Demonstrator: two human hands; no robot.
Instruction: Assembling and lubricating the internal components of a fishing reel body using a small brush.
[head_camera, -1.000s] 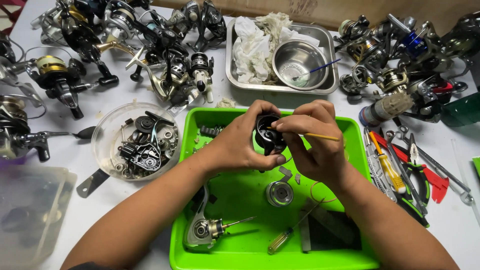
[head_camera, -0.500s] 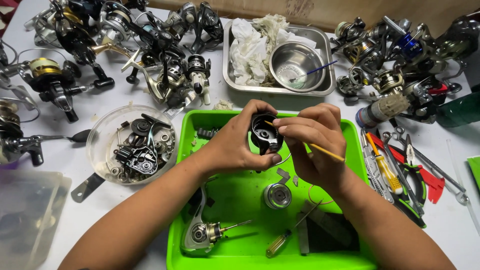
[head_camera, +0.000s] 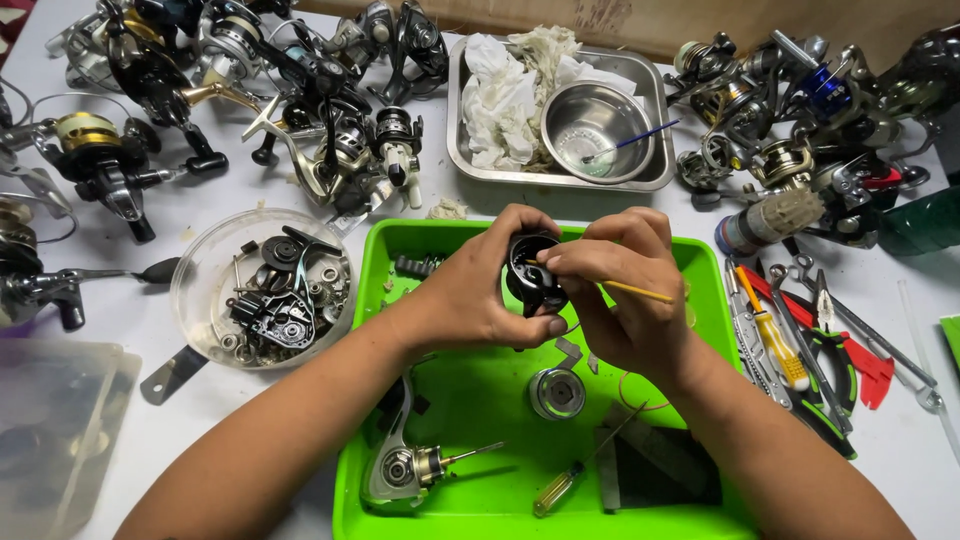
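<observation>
A black reel part (head_camera: 530, 275), round and hollow, sits above the far half of the green tray (head_camera: 470, 400), gripped in the left hand (head_camera: 480, 290), whose fingers curl over its top while the thumb presses from below. The right hand (head_camera: 625, 290) is closed in a pinch on a thin yellow-handled brush (head_camera: 635, 291), its tip reaching into the part's opening. Beneath the hands, in the tray, lie a silver spool (head_camera: 556, 392), a partly stripped reel body (head_camera: 400, 462) and a small yellow-handled screwdriver (head_camera: 562, 487). On the worktop left of the tray stands a clear round tub (head_camera: 262, 290) of black reel pieces. Beyond the tray, a steel pan (head_camera: 560, 110) holds crumpled cloths and a steel bowl (head_camera: 590, 128). Pliers and screwdrivers (head_camera: 800, 340) lie to the right, and many fishing reels (head_camera: 250, 90) crowd the far edge.
</observation>
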